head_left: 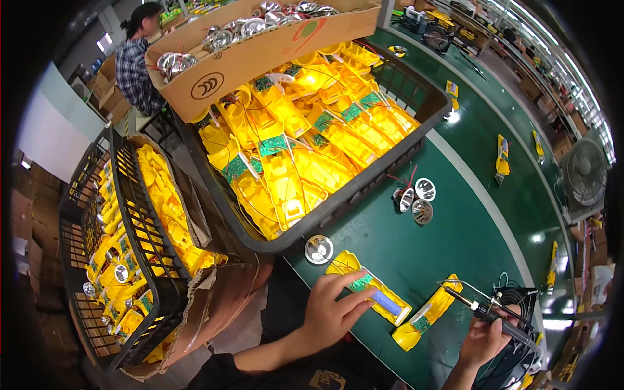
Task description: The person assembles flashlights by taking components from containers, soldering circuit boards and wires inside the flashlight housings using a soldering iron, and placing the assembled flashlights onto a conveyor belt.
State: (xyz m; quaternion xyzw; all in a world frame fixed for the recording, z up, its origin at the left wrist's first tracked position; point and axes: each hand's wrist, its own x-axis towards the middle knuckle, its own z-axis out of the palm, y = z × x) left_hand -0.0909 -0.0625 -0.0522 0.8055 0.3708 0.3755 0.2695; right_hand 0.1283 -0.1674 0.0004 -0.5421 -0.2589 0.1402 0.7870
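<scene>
My left hand (330,308) grips a yellow plastic torch housing (343,262), its fingers over the green circuit board (361,281) beside a blue battery (386,301). A silver reflector cup (318,249) lies at the far end of this housing. In my right hand (484,339) is a soldering iron (514,331) with a thin bent metal tube (469,284); its tip points left, over a second yellow housing (408,336). That second housing lies at an angle on the green table (364,224), close to the first. What my left fingertips pinch is partly hidden.
A black crate (286,242) full of yellow housings stands ahead, with a cardboard box (260,62) of reflectors on it. Three loose reflectors (422,212) lie beyond my hands. Another black crate (146,260) stands left. Housings (502,156) dot the right side; a person (138,65) sits far left.
</scene>
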